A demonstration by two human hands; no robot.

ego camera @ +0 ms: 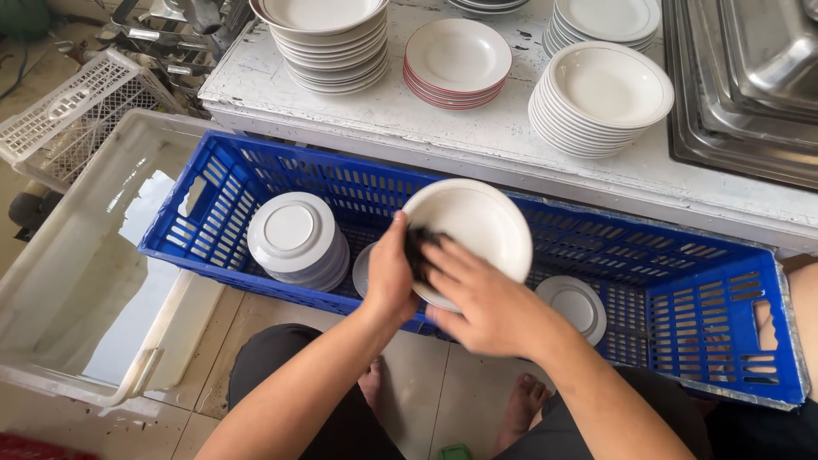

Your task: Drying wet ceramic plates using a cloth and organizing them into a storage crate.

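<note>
I hold a white shallow bowl [477, 223] tilted over a blue plastic crate [682, 281]. My left hand [388, 274] grips the bowl's left rim, thumb on top. My right hand [484, 300], slightly blurred, presses a dark cloth [420, 244] against the bowl's near edge. Inside the crate, a stack of upturned white bowls [296, 238] stands at the left. A single white plate [576, 304] lies to the right of my hands, and another plate edge [362, 271] shows behind my left wrist.
A worn white table [400, 111] behind the crate carries several stacks of white bowls and plates [601, 94], plus steel trays [750, 77] at the right. A large white tub with water [77, 281] sits left of the crate, a white basket [72, 115] beyond it.
</note>
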